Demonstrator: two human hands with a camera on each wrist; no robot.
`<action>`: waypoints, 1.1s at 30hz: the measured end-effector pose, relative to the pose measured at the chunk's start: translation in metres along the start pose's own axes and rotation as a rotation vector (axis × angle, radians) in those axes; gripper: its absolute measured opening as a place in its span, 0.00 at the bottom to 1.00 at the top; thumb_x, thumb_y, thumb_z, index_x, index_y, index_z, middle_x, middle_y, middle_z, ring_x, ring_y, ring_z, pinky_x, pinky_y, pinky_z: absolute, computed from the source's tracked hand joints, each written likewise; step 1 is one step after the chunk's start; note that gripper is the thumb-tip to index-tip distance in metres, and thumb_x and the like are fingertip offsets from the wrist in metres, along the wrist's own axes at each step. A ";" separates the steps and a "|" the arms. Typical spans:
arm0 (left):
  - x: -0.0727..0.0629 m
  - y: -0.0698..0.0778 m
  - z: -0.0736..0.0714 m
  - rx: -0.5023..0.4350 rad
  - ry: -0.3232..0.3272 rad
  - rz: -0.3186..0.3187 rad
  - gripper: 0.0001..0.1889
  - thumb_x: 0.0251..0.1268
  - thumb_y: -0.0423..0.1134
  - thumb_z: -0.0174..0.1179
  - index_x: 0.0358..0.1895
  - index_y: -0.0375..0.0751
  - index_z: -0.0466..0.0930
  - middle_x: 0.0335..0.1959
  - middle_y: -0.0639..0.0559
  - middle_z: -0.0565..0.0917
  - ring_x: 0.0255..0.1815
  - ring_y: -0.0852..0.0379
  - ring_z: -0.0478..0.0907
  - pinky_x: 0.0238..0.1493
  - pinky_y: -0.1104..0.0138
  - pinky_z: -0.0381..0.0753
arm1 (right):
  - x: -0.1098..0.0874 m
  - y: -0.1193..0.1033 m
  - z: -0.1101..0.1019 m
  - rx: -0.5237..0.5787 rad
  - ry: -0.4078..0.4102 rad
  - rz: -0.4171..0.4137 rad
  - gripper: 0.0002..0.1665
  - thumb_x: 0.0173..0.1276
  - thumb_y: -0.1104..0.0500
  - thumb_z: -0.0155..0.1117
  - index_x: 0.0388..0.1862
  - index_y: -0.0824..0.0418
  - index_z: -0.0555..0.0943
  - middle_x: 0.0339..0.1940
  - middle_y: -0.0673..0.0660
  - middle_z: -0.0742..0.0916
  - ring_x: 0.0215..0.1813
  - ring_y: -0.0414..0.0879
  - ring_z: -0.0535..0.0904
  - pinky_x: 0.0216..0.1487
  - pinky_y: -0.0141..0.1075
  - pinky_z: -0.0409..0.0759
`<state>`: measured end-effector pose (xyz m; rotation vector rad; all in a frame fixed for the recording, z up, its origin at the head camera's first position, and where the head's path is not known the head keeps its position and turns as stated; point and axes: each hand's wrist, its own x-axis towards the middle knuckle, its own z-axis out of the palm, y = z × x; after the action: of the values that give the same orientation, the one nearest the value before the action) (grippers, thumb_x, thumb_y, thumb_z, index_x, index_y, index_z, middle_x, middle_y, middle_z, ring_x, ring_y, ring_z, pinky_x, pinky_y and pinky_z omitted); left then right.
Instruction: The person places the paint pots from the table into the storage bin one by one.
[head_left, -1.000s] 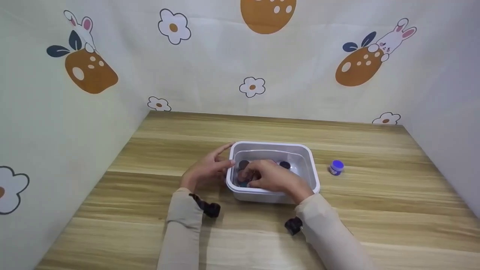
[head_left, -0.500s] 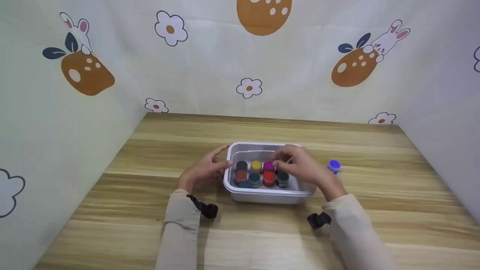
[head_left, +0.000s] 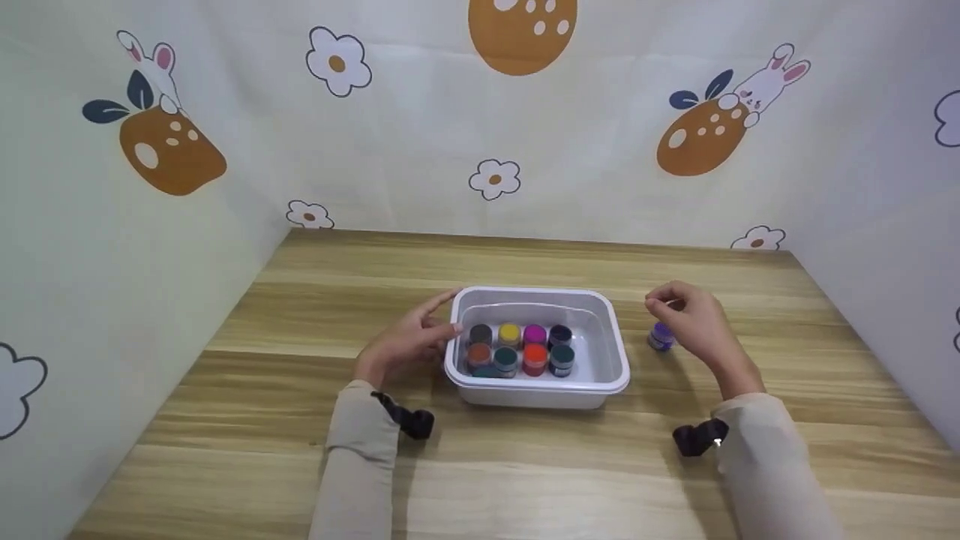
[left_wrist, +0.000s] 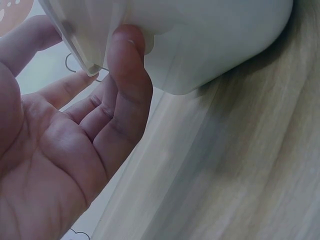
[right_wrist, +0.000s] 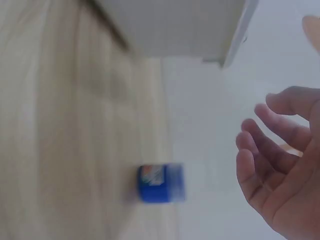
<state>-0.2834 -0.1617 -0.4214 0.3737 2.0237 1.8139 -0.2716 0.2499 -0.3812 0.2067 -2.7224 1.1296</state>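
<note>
A white plastic tub (head_left: pixel 616 356) stands on the table, with several small paint jars (head_left: pixel 534 360) in two rows inside, their colours including yellow, magenta, red, brown and dark green. My left hand (head_left: pixel 405 341) holds the tub by its left end. The left wrist view shows the thumb at the rim and fingers (left_wrist: pixel 131 75) bent under it against the wall. Right of the tub, my right hand (head_left: pixel 697 322) is in the air with loosely bent fingers, nothing between them. Close below it a blue-purple paint jar (right_wrist: pixel 155 183) stands upright on the table, partly covered by the hand in the head view.
The wooden table (head_left: pixel 480 465) carries the tub and the single jar. A patterned cloth (head_left: pixel 405 135) with flowers and rabbits rises behind and along both sides. Inside the tub, bare floor shows right of the jars.
My right hand has come up out of the tub and moved right, over to the blue-purple jar. The jars in the tub are now uncovered. My left hand keeps its hold.
</note>
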 end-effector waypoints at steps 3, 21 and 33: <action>-0.001 0.000 0.000 0.009 0.000 -0.005 0.40 0.68 0.39 0.61 0.80 0.53 0.52 0.49 0.37 0.82 0.37 0.56 0.81 0.44 0.61 0.83 | 0.000 0.015 -0.001 0.001 -0.007 0.060 0.16 0.72 0.57 0.61 0.47 0.70 0.82 0.44 0.63 0.86 0.46 0.52 0.79 0.40 0.30 0.77; -0.001 -0.001 0.001 -0.043 -0.015 0.002 0.39 0.69 0.38 0.60 0.79 0.51 0.52 0.46 0.40 0.83 0.34 0.57 0.80 0.40 0.64 0.82 | -0.005 0.047 0.003 0.018 -0.156 0.152 0.27 0.67 0.60 0.67 0.58 0.76 0.75 0.55 0.76 0.80 0.56 0.64 0.77 0.52 0.43 0.79; 0.000 0.000 0.001 -0.030 -0.002 -0.007 0.39 0.68 0.38 0.60 0.79 0.52 0.52 0.41 0.44 0.83 0.33 0.57 0.81 0.41 0.63 0.83 | -0.009 0.031 -0.010 -0.031 -0.115 0.056 0.23 0.67 0.60 0.67 0.56 0.74 0.78 0.53 0.72 0.83 0.53 0.64 0.80 0.51 0.45 0.81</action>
<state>-0.2826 -0.1611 -0.4215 0.3593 1.9920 1.8367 -0.2676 0.2796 -0.3975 0.1978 -2.8613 1.1221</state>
